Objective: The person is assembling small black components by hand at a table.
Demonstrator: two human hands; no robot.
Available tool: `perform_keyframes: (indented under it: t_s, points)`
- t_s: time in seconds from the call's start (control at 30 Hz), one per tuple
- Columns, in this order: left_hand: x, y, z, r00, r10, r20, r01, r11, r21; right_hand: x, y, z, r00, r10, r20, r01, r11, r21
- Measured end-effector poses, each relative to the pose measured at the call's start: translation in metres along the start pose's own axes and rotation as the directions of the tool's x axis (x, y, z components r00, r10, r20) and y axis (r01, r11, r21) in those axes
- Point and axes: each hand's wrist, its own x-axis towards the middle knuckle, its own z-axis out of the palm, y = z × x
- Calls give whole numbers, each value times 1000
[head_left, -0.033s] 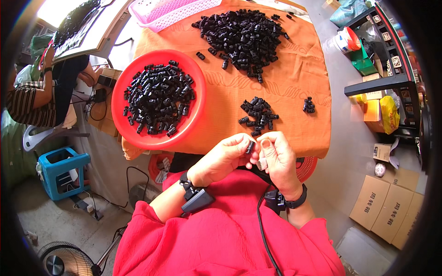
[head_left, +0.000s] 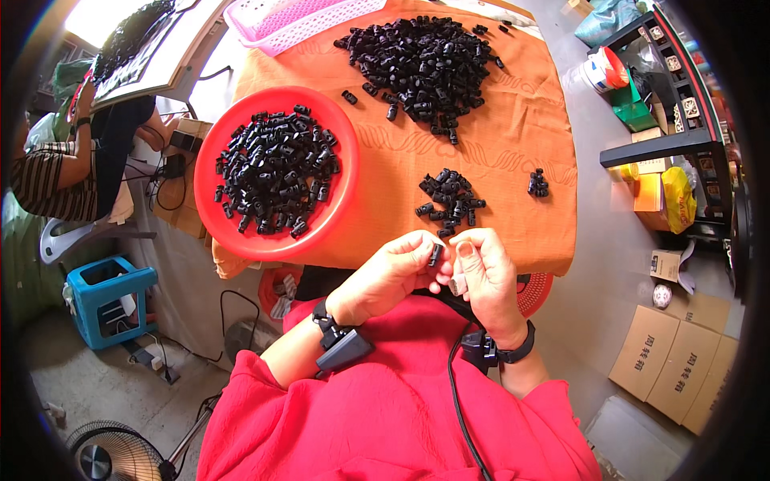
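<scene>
My left hand (head_left: pixel 401 264) is closed, with a small black plastic piece (head_left: pixel 435 255) pinched between thumb and fingers. The piece is a short ribbed cylinder that looks like a cord lock. Close beside it, my right hand (head_left: pixel 488 272) is also closed, its thumb and forefinger near the black piece. A small whitish-grey thing (head_left: pixel 458 284) sticks out below the right thumb, its kind unclear. Both hands are over the table's near edge. Just beyond them lies a small heap of similar black pieces (head_left: pixel 451 199), and to its right a tiny cluster of black pieces (head_left: pixel 538 184).
A red basin (head_left: pixel 210 204) filled with black pieces stands left on the orange tablecloth (head_left: pixel 385 172). Farther back lie a large black heap (head_left: pixel 425 68) and a pink basket (head_left: pixel 321 18). Another person (head_left: pixel 68 172) sits far left, near a blue stool (head_left: pixel 111 301). Cartons (head_left: pixel 674 361) stand right.
My right hand and the whitish-grey thing have shifted very slightly. The black piece stays in my left hand.
</scene>
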Motion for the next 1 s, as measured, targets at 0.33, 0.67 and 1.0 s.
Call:
perform_keyframes:
  t_s: [0.33,0.67,1.0]
  points:
    - [0,0,1,999,53,0,-53,998,43,7,8,-3,910,-368,190,412,755,-511]
    - [3,19,14,998,60,24,-61,995,77,11,-19,-5,921,-362,143,389,868,-310]
    - [0,48,36,996,52,-67,-41,988,148,27,-28,-5,887,-434,160,462,819,-341]
